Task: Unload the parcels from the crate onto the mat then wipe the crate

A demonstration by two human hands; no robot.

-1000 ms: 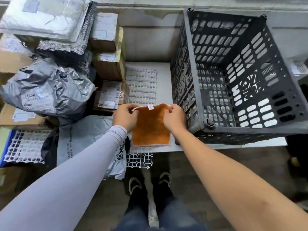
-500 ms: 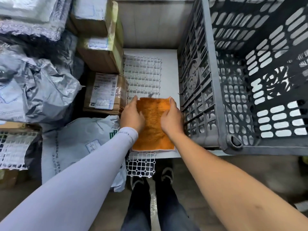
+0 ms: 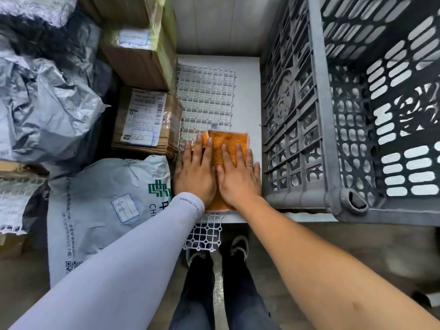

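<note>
An orange cloth [image 3: 229, 141] lies flat on the white grid mat [image 3: 206, 91], just left of the grey plastic crate [image 3: 321, 115]. My left hand [image 3: 195, 172] and my right hand [image 3: 239, 178] press side by side on the cloth with straight fingers. The crate stands on the white surface with nothing visible inside it. Parcels are piled to the left: a labelled cardboard box [image 3: 145, 120], a taller box [image 3: 138, 48], a grey mailer bag [image 3: 107, 206] and crumpled silver bags [image 3: 47, 110].
The white surface's front edge [image 3: 309, 217] runs just below my hands, with a strip of grid mat [image 3: 206, 234] hanging over it. My feet [image 3: 239, 246] stand on the floor below. A wall closes the back.
Both hands went from pinching the cloth's top corners to lying flat on it. The cloth now rests spread on the mat, and the view has closed in on it.
</note>
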